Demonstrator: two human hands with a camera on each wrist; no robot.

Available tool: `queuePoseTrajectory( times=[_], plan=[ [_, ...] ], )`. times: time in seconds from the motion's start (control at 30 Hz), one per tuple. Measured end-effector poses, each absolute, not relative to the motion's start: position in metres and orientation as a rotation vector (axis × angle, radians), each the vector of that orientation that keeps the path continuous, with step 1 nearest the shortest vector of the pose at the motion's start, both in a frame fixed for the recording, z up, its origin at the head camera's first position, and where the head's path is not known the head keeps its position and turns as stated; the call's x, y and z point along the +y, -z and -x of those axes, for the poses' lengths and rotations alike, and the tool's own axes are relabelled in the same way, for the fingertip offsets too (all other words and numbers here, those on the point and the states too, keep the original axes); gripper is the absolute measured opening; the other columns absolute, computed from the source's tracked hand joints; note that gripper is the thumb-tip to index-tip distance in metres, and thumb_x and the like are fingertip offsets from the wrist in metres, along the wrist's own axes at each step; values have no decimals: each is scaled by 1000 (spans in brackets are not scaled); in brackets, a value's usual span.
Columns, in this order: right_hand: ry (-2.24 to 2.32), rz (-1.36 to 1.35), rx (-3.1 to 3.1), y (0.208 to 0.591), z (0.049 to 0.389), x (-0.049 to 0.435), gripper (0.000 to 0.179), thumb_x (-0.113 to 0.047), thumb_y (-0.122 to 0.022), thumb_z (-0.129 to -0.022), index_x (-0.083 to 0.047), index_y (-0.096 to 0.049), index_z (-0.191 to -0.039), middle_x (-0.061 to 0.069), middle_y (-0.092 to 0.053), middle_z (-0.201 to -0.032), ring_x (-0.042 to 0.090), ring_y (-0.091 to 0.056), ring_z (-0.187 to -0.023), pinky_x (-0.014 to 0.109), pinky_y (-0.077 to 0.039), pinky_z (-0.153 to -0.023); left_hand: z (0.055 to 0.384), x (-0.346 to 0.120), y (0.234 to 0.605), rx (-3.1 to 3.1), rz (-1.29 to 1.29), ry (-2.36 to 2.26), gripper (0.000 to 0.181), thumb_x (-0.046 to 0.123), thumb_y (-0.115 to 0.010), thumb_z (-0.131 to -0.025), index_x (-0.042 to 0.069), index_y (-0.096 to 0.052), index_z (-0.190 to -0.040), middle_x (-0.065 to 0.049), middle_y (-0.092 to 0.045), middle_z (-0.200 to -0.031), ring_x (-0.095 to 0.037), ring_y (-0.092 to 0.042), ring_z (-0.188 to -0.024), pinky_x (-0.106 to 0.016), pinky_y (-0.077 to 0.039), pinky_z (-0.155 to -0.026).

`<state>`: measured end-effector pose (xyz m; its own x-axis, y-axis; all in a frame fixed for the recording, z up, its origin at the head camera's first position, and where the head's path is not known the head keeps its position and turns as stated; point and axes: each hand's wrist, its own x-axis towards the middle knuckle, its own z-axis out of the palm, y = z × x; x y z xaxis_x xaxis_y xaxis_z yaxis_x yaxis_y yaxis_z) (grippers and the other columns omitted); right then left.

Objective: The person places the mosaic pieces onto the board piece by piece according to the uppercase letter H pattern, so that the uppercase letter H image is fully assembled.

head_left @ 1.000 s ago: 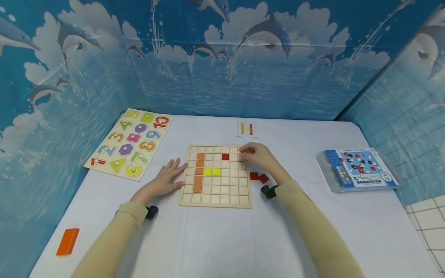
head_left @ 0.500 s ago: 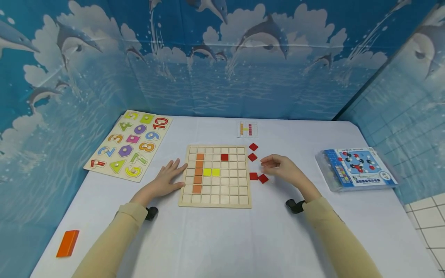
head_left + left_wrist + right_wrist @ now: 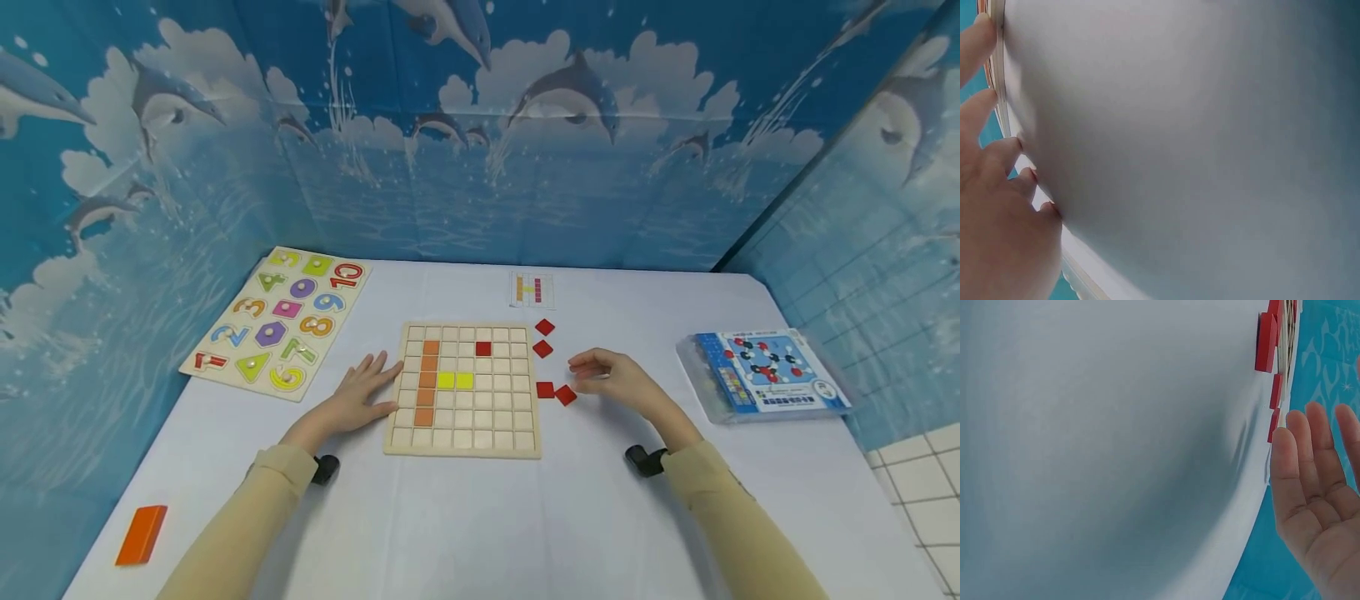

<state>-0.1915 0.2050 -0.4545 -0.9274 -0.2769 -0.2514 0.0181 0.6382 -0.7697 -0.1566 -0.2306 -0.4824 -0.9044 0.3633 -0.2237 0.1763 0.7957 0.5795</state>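
Note:
In the head view a wooden grid board (image 3: 461, 453) lies flat mid-table. It carries a column of orange squares (image 3: 428, 364), two yellow squares (image 3: 455, 381) and one red square (image 3: 483, 348). With fingers spread, my left hand (image 3: 351, 400) rests at the board's left edge; its thumb and a fingertip meet the rim in the left wrist view. Several loose red square tiles (image 3: 545, 390) lie along the board's right side. My right hand (image 3: 618, 382) hovers just right of those tiles (image 3: 1266, 342), fingers relaxed, and the right wrist view shows its palm holding nothing.
A small printed pattern card (image 3: 532, 289) lies behind the board. At back left is a number and shape puzzle board (image 3: 262, 354). A boxed molecule set (image 3: 772, 371) sits at the right, and an orange block (image 3: 141, 535) at front left.
My right hand has moved right and away from the board's upper right corner, uncovering two red tiles beside it. The left hand has stayed at the board's edge.

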Motion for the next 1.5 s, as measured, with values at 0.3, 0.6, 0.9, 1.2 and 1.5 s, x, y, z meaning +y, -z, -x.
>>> queuePoseTrajectory(
  times=[0.3,0.6,0.9,1.2,1.5],
  plan=[
    [1168,215,2522,459,189,203,41,-18,-69,-90,-5,-60,-128,16,-63,-127,31,-60,-112,49,-51,-98,155,-231,485,2660,-427,-813,69,30,-60,-98,10,-28,-156,-24,-7,-164,-46,3,-151,-64,4,-120],
    [1108,207,2494,465,191,195,39,-20,-73,-88,-8,-64,-124,16,-62,-129,33,-60,-116,48,-53,-96,152,-231,488,2652,-408,-807,68,29,-59,-98,11,-27,-156,-23,-5,-164,-45,5,-151,-63,5,-120],
    [1014,225,2530,471,189,191,37,-17,-76,-86,-7,-66,-120,14,-64,-120,27,-59,-107,44,-53,-96,150,-231,491,2661,-407,-796,69,30,-60,-98,10,-28,-156,-24,-6,-164,-46,4,-151,-64,4,-120],
    [906,317,2626,471,189,184,32,-10,-79,-82,-5,-69,-112,10,-63,-108,23,-55,-96,37,-53,-86,152,-230,487,2658,-402,-793,69,31,-59,-98,12,-27,-156,-22,-6,-164,-45,4,-151,-63,4,-121],
    [801,306,2672,463,190,182,20,-12,-80,-81,-6,-70,-96,6,-57,-88,20,-52,-84,29,-47,-70,153,-231,481,2675,-411,-797,69,29,-60,-98,12,-27,-156,-23,-6,-164,-45,4,-151,-63,4,-121]
  ],
)
